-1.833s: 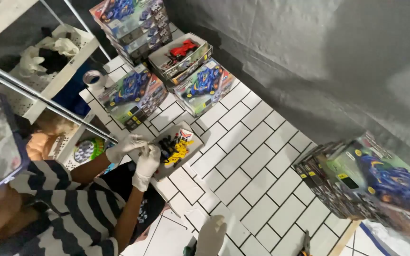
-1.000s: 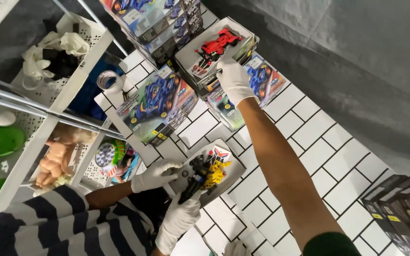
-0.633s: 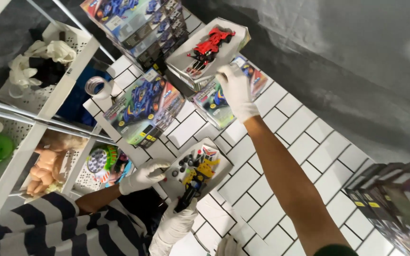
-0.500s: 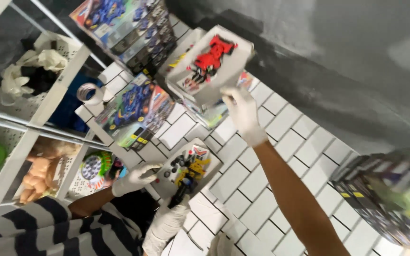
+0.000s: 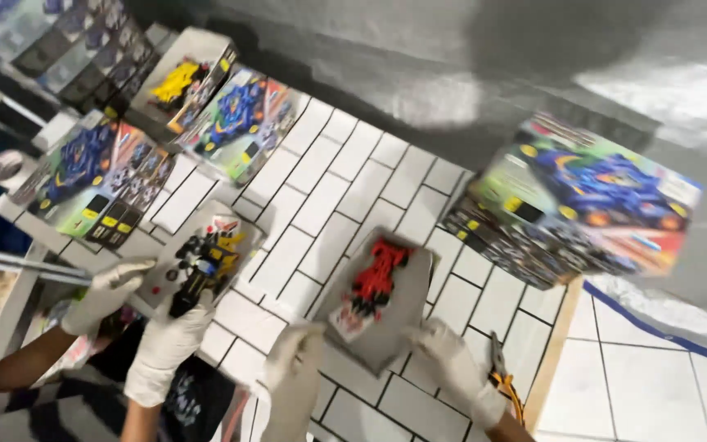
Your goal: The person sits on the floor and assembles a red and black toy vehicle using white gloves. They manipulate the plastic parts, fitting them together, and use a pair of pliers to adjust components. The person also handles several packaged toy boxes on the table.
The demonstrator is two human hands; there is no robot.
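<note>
Both my hands wear white gloves and hold a grey open box with a red toy car (image 5: 374, 299) over the white tiled table (image 5: 329, 196). My left hand (image 5: 292, 368) grips its near left corner. My right hand (image 5: 452, 368) holds its near right edge. To the left, another person in a striped sleeve holds a box with a black and yellow toy car (image 5: 202, 262) in two gloved hands (image 5: 161, 344).
A stack of boxes showing blue cars (image 5: 574, 205) stands at the right. More toy car boxes (image 5: 231, 115) lie at the back left. Yellow-handled pliers (image 5: 502, 378) lie by my right hand, near the table's wooden edge (image 5: 554, 352). A tape roll (image 5: 6, 168) sits far left.
My right hand lifted the red car box off the stack at the back and brought it down in front of me. My left hand has come up and taken hold of it too.
</note>
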